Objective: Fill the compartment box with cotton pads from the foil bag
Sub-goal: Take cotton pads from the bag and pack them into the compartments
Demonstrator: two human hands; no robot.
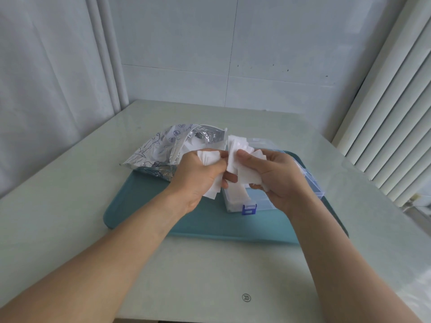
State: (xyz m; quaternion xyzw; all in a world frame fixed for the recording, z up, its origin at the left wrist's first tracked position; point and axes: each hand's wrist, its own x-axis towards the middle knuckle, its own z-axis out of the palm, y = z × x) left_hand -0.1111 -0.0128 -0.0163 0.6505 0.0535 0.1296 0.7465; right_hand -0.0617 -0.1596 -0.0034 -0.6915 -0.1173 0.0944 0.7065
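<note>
The thin white square cotton pads [242, 176] are split between my two hands just above the near left end of the clear plastic compartment box [310, 180], and I can see a white stack already lying in its near left compartment beside the small blue latch [249, 209]. My left hand [198, 176] is curled around a loose, rumpled bunch of pads, and my right hand [275, 176] pinches an upright sheaf between thumb and fingers, so both are closed on pads, with the two bunches almost touching. I judge these pads to be very light, soft and floppy, with little stiffness; they fan out and slip against each other, so I would hold them by the flat faces, squeezing the stack across its middle and not by a corner, and square the edges before lowering them in. The crinkled silver foil bag with blue line drawings [163, 150] lies open just to the far left of my hands, with more white pads showing at its mouth. Bag and box both rest on a teal rounded plastic tray [144, 215], which sits on the pale glossy bench [70, 183], against a white tiled wall [256, 54].
</note>
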